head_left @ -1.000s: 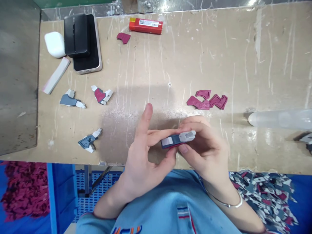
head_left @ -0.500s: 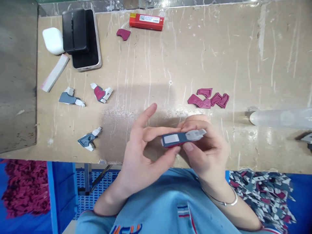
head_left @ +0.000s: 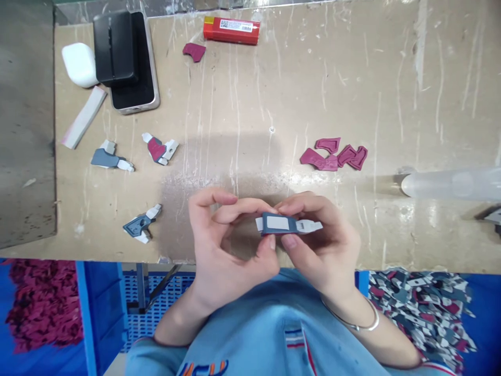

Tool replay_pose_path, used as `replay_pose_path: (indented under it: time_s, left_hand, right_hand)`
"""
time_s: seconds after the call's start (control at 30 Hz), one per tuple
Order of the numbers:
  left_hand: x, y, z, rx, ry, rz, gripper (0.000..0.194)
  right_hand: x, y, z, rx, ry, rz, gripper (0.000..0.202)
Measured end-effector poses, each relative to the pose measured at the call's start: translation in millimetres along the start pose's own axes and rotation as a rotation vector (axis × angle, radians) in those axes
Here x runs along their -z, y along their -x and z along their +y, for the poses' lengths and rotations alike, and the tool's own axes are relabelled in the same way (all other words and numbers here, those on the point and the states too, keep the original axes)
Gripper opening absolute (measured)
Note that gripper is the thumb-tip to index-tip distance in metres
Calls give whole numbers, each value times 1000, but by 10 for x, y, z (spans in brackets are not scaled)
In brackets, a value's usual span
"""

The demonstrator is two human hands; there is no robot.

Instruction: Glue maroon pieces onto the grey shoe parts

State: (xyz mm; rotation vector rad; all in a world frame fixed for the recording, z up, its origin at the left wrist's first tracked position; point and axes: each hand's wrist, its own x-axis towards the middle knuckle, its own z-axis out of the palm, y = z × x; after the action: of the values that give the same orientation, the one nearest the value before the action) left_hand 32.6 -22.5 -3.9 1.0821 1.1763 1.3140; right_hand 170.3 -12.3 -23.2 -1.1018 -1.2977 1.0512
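Both hands pinch one small grey and white plastic part (head_left: 277, 223), held edge-on above the table's front edge, with a thin maroon strip along its lower side. My left hand (head_left: 230, 245) has thumb and index finger on its left end. My right hand (head_left: 323, 243) grips it nearer the narrow white tip. Maroon pieces (head_left: 319, 159) lie on the table behind my right hand. Left of my hands rest a grey and white part (head_left: 109, 157), one with a maroon cover (head_left: 157, 150), and another with a hollow grey face (head_left: 139, 225).
On the table (head_left: 235, 104) lie a red lighter (head_left: 233, 30), a maroon piece (head_left: 194, 51), a phone (head_left: 146, 94), a black box (head_left: 115, 49), a white case (head_left: 79, 64) and a translucent tube (head_left: 450, 184). Heaps of maroon pieces (head_left: 45, 303) and mixed parts (head_left: 426, 313) sit below.
The held part has shifted slightly left and turned a little, its white tip now lower. My left index and other raised fingers have curled in and moved left. My right hand has shifted slightly left.
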Motion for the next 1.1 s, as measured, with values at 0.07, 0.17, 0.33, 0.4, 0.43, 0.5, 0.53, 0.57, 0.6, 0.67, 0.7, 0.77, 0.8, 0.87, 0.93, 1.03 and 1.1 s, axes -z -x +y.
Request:
replay_pose_path:
  time_s: [0.07, 0.17, 0.33, 0.4, 0.43, 0.5, 0.53, 0.57, 0.6, 0.67, 0.7, 0.77, 0.8, 0.87, 0.93, 1.03, 1.1]
  left_hand:
    - [-3, 9, -11, 13, -37, -1, 45]
    - [-2, 11, -10, 40, -60, -10, 47]
    - [43, -26, 9, 75, 13, -47, 45]
    - [85, -64, 14, 112, 79, -62, 41]
    - [107, -85, 14, 138, 116, -75, 39]
    - [147, -120, 13, 184, 192, -110, 38]
    - [161, -132, 14, 205, 222, -124, 38]
    - [170, -141, 17, 222, 239, -132, 37]
    - [176, -146, 22, 239, 242, -137, 35]
    - [187, -149, 37, 262, 214, -156, 31]
    - [197, -149, 45, 273, 192, -171, 27]
    - [231, -142, 59, 257, 158, -233, 22]
    - [254, -134, 63, 228, 142, -279, 26]
    - [302, -107, 61, 142, 54, -367, 43]
    - [332, -71, 45, 17, -136, -383, 57]
    - [322, -34, 0, -271, -432, -286, 53]
    - [293, -37, -28, -439, -541, -238, 37]
  right_hand:
    - [-4, -1, -1, 21, 33, 15, 22]
    - [11, -11, 4, 57, 59, 30, 21]
    - [51, -33, -15, 53, 58, -19, 20]
    - [78, -34, -21, 17, 44, -67, 17]
    - [97, -32, -20, 8, 38, -92, 17]
    - [150, -26, -10, 24, 33, -142, 25]
    - [182, -23, -3, 62, 41, -165, 33]
    - [217, -23, 3, 114, 62, -185, 40]
    - [251, -25, 8, 175, 98, -203, 44]
    - [312, -33, 13, 285, 191, -227, 37]
    - [336, -38, 13, 316, 224, -227, 29]
    - [364, -44, 13, 315, 237, -204, 20]
    - [370, -43, 13, 300, 221, -178, 19]
    - [374, -33, 13, 269, 184, -122, 23]
    - [373, -14, 12, 247, 165, -97, 25]
    - [371, 20, 7, 228, 171, -124, 22]
    - [368, 40, 4, 220, 183, -146, 20]
